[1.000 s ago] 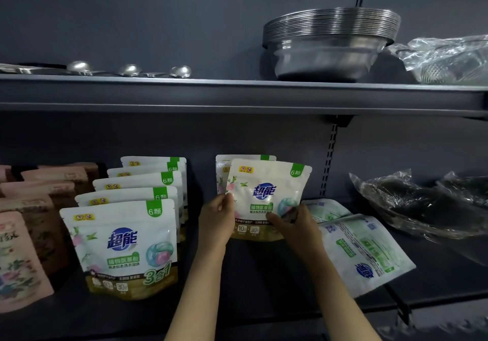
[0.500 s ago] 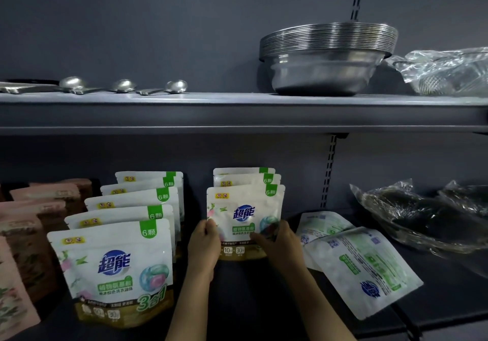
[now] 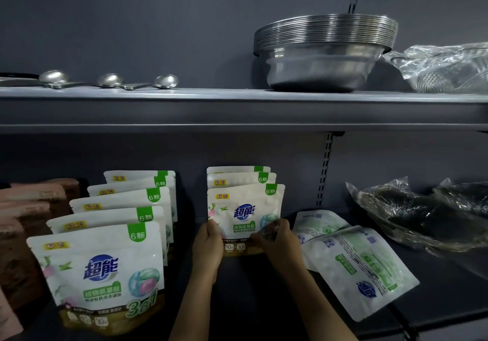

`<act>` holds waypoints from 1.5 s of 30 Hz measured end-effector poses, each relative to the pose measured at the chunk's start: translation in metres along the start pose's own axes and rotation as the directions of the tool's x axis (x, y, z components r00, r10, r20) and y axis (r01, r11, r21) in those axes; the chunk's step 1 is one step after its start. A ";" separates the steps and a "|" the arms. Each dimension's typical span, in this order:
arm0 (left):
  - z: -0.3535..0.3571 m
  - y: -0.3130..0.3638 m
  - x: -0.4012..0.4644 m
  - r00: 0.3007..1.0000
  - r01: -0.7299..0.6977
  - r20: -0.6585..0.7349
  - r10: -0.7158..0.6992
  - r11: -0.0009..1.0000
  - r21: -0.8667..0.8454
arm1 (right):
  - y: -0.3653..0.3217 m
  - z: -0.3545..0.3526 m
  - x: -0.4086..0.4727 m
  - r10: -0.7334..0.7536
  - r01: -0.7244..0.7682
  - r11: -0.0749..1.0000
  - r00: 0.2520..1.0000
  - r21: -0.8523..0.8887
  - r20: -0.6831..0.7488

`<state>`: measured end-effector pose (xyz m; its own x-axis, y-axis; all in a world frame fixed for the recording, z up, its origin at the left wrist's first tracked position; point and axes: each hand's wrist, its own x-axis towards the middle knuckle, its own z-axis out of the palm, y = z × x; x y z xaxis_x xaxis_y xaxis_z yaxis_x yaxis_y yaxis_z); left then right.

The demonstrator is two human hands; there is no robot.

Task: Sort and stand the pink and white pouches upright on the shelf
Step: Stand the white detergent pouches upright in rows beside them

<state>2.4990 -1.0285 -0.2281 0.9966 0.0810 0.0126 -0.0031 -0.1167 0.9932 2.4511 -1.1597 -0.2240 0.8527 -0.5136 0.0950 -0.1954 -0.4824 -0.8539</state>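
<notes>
two white pouches [image 3: 351, 264] lie flat just right; left hand [image 3: 208, 245] and right hand [image 3: 277, 245] each pinch the front upright pouch [image 3: 244, 214].

From my seat, the lower part of the front white pouch [image 3: 244, 215] is covered by my left hand [image 3: 208, 248] and right hand [image 3: 280, 248], and its small print blurs. The two pouches behind it [image 3: 237, 175] show only top strips. The pink pouches [image 3: 31, 208] run off the left edge, dim and unreadable. The plastic-wrapped item [image 3: 446, 68] is cut by the right edge; I cannot tell its contents.
</notes>
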 end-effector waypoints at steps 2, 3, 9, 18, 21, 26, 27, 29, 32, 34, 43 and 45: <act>0.000 -0.001 0.000 1.000 0.002 -0.005 -0.002 1.000 0.003 | 0.000 0.000 0.000 -0.008 0.008 1.000 1.000 -0.006 0.001; -0.001 -0.001 0.000 1.000 0.002 -0.006 -0.002 1.000 0.002 | 0.000 0.001 0.000 -0.009 0.009 1.000 1.000 -0.007 0.002; -0.002 0.003 -0.001 0.999 -0.005 -0.049 0.004 1.000 -0.026 | 0.003 -0.004 0.000 -0.005 0.006 1.000 0.999 -0.019 0.053; 0.006 0.070 -0.037 0.790 -0.483 -0.403 0.462 0.874 0.055 | -0.001 -0.066 0.004 -0.119 0.103 0.980 0.989 -0.170 -0.087; 0.025 0.080 -0.055 0.737 -0.585 -0.359 0.573 0.807 0.087 | 0.006 -0.093 -0.004 -0.173 0.148 0.975 0.974 -0.167 -0.144; 0.068 0.069 -0.082 0.860 -0.491 -0.129 0.494 0.869 0.058 | 0.026 -0.130 -0.015 -0.115 0.094 0.989 0.974 -0.113 -0.198; 0.077 0.062 -0.085 0.897 -0.432 -0.065 0.438 0.897 0.093 | 0.031 -0.136 -0.017 -0.098 0.078 0.991 0.975 -0.109 -0.200; 0.096 0.045 -0.089 0.952 -0.307 0.064 0.300 0.931 0.198 | 0.040 -0.146 -0.021 -0.076 0.056 0.993 0.978 -0.106 -0.195; 0.114 0.022 -0.100 0.971 -0.180 0.214 0.110 0.922 0.343 | 0.052 -0.159 -0.027 -0.067 0.051 0.994 0.981 -0.094 -0.184; 0.124 0.013 -0.108 0.965 -0.165 0.256 0.061 0.896 0.411 | 0.060 -0.166 -0.031 -0.067 0.053 0.995 0.982 -0.086 -0.178; 0.150 0.011 -0.126 0.962 0.016 0.252 -0.101 0.948 0.317 | 0.089 -0.187 -0.038 -0.188 0.184 0.981 0.980 -0.067 -0.066; 0.152 0.019 -0.132 0.962 0.080 0.251 -0.109 0.989 0.124 | 0.091 -0.195 -0.044 -0.217 0.217 0.976 0.976 -0.007 0.004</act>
<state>2.3799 -1.1921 -0.2284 0.9795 -0.1578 -0.1250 0.0864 -0.2314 0.9690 2.3007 -1.3196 -0.2061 0.8767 -0.3938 0.2764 -0.0085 -0.5871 -0.8095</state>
